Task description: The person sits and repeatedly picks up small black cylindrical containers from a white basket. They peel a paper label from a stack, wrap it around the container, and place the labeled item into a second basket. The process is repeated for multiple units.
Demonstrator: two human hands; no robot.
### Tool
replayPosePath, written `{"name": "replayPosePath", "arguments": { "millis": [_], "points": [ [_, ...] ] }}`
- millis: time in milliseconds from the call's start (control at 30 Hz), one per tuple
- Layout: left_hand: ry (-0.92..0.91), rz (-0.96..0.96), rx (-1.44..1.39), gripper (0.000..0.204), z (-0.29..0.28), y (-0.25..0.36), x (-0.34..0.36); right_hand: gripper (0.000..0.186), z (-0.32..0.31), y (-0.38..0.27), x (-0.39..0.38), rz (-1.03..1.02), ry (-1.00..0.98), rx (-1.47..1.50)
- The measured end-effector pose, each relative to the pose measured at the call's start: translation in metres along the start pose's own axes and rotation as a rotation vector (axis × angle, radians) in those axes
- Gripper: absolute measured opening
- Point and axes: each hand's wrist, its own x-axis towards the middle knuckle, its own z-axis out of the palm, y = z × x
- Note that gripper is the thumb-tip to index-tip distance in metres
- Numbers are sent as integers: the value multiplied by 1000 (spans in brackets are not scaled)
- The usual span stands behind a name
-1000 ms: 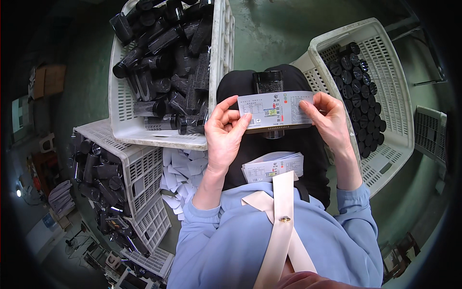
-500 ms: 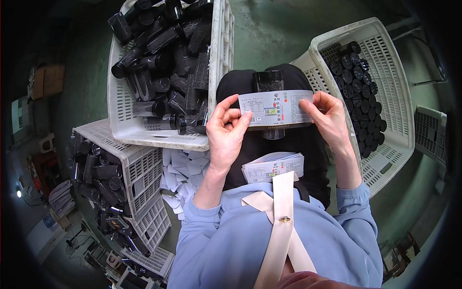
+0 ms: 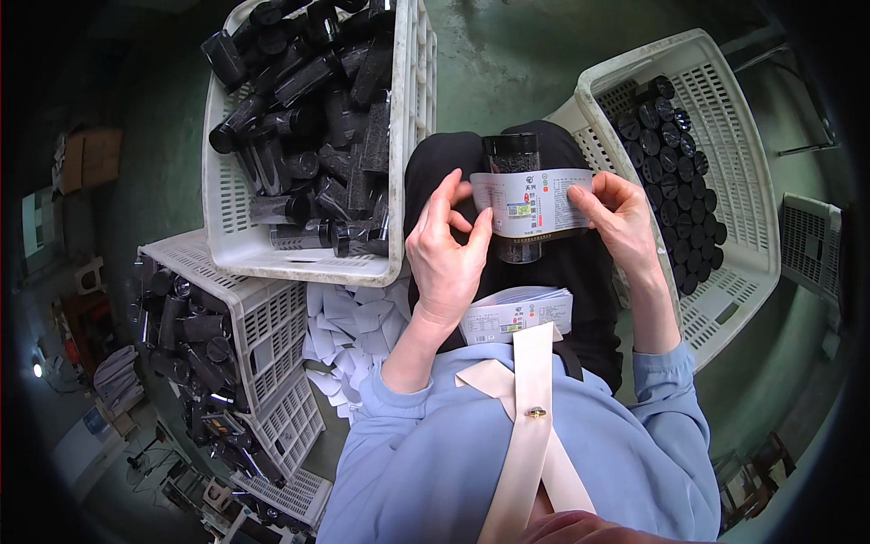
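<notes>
A clear jar (image 3: 517, 163) with a black lid and dark grains inside lies across my lap, its lid end pointing away from me. A silvery-grey printed label (image 3: 507, 204) stretches over its middle, with its left part bending down around the side. My left hand (image 3: 446, 258) has its thumb on the label's left part, and its curled fingers are at the left edge. The label's right end is pinched between thumb and fingers of my right hand (image 3: 623, 227). Closer to my body, a stack of similar labels (image 3: 521, 313) rests on my lap.
Left of my knees stands a white crate (image 3: 308, 266) heaped with filled black-lidded jars. Below it is another crate (image 3: 263, 317) of jars, beside scattered white paper pieces (image 3: 353, 331). On the right, a tilted white crate (image 3: 739, 172) holds jars in rows.
My left hand has moved right and inward, and the label's left part now curves toward the jar instead of lying flat. My right hand keeps its pinch on the right end.
</notes>
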Motion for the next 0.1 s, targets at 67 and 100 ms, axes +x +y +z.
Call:
{"name": "replayPosePath", "arguments": {
  "millis": [67, 100],
  "points": [
    [13, 70, 69, 57, 0, 5, 1, 26, -4, 2, 0, -3, -1, 12],
    [23, 134, 90, 58, 2, 0, 0, 25, -4, 0, -1, -2, 0, 18]
  ]
}}
